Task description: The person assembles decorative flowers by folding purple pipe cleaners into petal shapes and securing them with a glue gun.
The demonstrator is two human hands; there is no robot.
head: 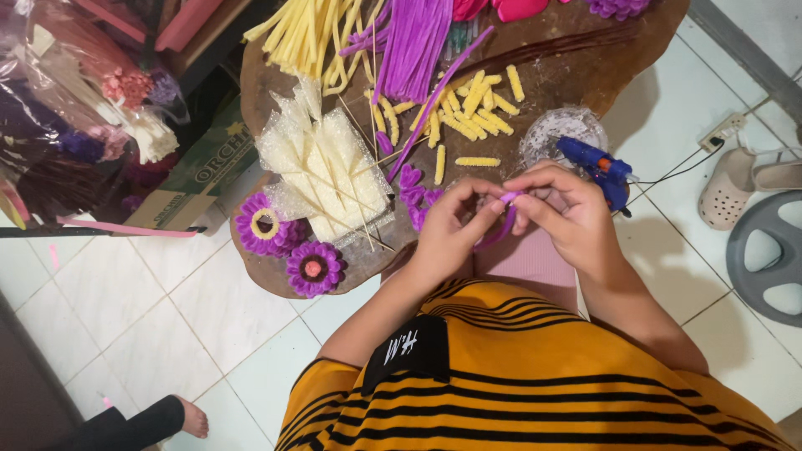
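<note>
Purple pipe cleaner (501, 224) right in the middle, a fuzzy violet stem bent into a curve, held just over the near edge of the worktop (585, 79) and above the lap. The left hand (447, 238) has its grip pressed together on the lower run of it, thumb and forefinger pinching; the right hand (568, 213) pinches the upper end, fingertips of both hands almost touching, which looks like the way to steady a soft wire while it is bent. Just beside the left hand lie small purple petal loops (413, 194), close for easy reach. A blue glue gun (603, 169) rests near the right hand, beside a clear plastic cup (551, 134). Farther out: short yellow pieces (472, 104), long purple stems (413, 42), finished purple flowers (315, 267) at the edge.
</note>
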